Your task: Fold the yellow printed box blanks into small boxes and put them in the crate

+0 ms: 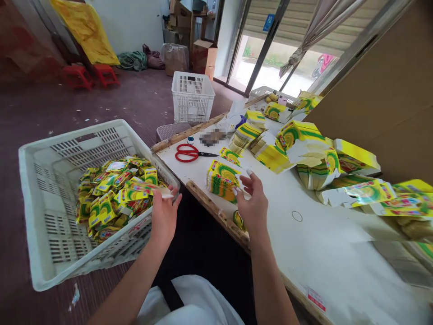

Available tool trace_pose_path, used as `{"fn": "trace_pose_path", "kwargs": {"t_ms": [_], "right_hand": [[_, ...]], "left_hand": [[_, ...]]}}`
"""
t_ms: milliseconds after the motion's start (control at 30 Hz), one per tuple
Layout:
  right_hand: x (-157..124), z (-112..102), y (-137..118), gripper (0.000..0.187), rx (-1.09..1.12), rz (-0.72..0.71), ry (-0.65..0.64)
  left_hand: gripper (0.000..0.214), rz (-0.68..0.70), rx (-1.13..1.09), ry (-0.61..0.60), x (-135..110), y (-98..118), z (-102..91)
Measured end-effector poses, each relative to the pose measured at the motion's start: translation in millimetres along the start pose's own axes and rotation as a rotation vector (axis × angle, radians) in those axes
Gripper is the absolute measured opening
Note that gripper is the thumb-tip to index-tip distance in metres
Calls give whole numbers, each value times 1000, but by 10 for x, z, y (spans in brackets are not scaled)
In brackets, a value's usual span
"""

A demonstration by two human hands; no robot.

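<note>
My left hand (pixel 163 221) is over the near rim of a white plastic crate (pixel 37 216), its fingers closed on one end of a small yellow-and-green carton (pixel 144 186), which is blurred. Below that carton, a heap of similar small filled cartons (pixel 104 205) lies inside the crate. On the white table, my right hand (pixel 253 203) has thumb and fingers apart at the right end of a stack of flat yellow-and-green cartons (pixel 219 179). Whether its fingertips touch the stack I cannot tell. A single flat carton (pixel 230 155) lies just behind it.
Red-handled scissors (pixel 189 153) and a blue-centred roll (pixel 190 140) lie at the table's left edge. More carton bundles (pixel 274 151) run along the back and right. A rubber band (pixel 297 216) lies on the tabletop (pixel 324 262). Another white crate (pixel 192 97) stands beyond.
</note>
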State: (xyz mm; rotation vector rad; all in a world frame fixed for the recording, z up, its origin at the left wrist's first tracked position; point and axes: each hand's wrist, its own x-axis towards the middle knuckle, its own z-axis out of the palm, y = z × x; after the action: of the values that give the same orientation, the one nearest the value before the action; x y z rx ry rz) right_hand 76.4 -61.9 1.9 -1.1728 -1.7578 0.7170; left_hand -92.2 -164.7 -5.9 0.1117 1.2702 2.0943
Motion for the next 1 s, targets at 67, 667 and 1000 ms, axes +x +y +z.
{"fn": "trace_pose_path", "kwargs": {"t_ms": [67, 667, 1000], "right_hand": [[177, 11, 85, 54, -211, 2, -24], [-544, 186, -489, 60, 441, 171, -448], [-739, 299, -455, 26, 490, 194, -417]], "left_hand": [[47, -124, -3, 11, -12, -42, -9], [61, -95, -54, -349, -335, -44, 243], [46, 70, 196, -210, -206, -107, 95]]}}
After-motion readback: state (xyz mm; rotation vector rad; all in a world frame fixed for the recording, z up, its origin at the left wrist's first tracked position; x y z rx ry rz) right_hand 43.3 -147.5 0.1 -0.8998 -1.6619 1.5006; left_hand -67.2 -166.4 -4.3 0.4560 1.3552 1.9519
